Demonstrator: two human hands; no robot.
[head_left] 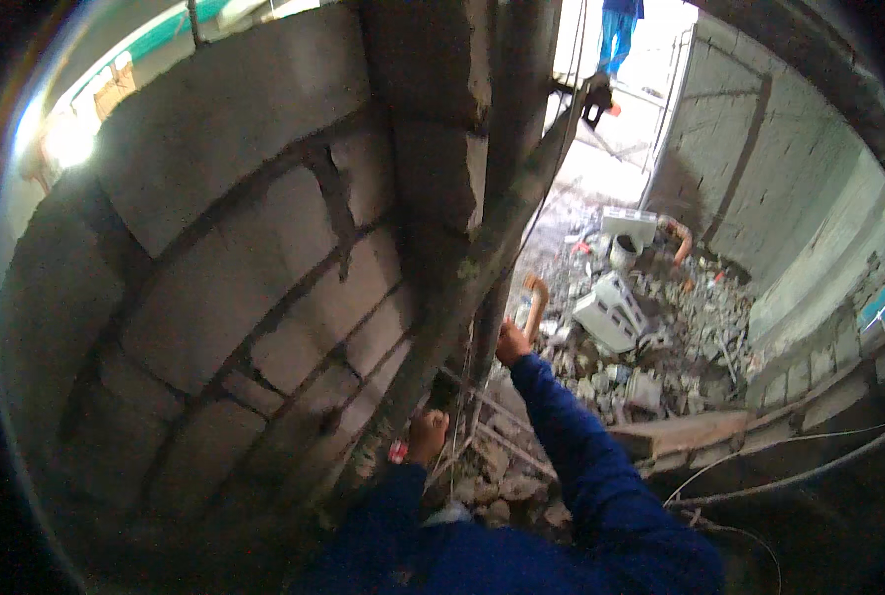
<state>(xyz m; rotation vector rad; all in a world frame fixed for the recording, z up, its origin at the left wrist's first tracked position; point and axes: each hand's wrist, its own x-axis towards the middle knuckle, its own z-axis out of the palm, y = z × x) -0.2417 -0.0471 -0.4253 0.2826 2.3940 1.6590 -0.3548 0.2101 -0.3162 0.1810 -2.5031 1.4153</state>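
My left hand (428,436) is closed beside a long slanting beam (477,263), low in front of the block wall (214,268). Red and white show at its wrist. Farther forward and to the right, my right hand (512,344) has its fingers curled at the side of a dark upright post (487,352). What either hand grips is too small or hidden. A thin pale cord (456,436) hangs just right of my left hand. Close to my right hand stands a tan curved pipe (536,302). Both forearms wear blue sleeves.
Rubble (695,327) covers the ground ahead right, with a pale hollow block (611,312) and an orange pipe (679,238). A wooden plank (691,431) lies right of my arm, near a loose cable (760,451). Another person's blue trousers (617,40) show at the far opening.
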